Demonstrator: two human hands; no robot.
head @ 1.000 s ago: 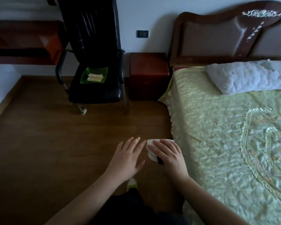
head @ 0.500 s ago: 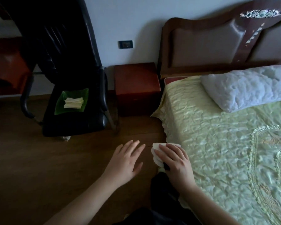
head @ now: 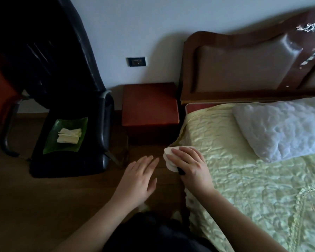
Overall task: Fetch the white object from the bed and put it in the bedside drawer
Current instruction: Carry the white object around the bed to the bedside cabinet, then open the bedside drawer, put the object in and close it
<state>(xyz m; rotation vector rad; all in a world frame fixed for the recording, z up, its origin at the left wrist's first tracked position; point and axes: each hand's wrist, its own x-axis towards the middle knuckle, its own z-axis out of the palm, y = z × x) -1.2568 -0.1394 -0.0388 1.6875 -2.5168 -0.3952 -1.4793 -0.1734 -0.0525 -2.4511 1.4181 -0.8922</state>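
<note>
My right hand [head: 191, 165] grips a small white object [head: 168, 158] with a dark part under the palm, held at the left edge of the bed [head: 244, 179]. Fingers cover most of the object. My left hand [head: 140, 177] hovers flat over the wooden floor just left of it, fingers apart, holding nothing. The red-brown bedside cabinet [head: 150, 104] stands ahead between chair and headboard. Its front is in shadow, and no drawer stands out from it.
A black office chair [head: 65, 124] stands left of the cabinet, with a green tray [head: 51, 142] of pale folded pieces on its seat. A white pillow [head: 284, 128] lies at the head of the bed. Wall and power socket [head: 136, 61] behind.
The view has drawn closer to the cabinet and chair. Both hands have travelled forward together along the bed's edge; the right hand keeps hold of the white object.
</note>
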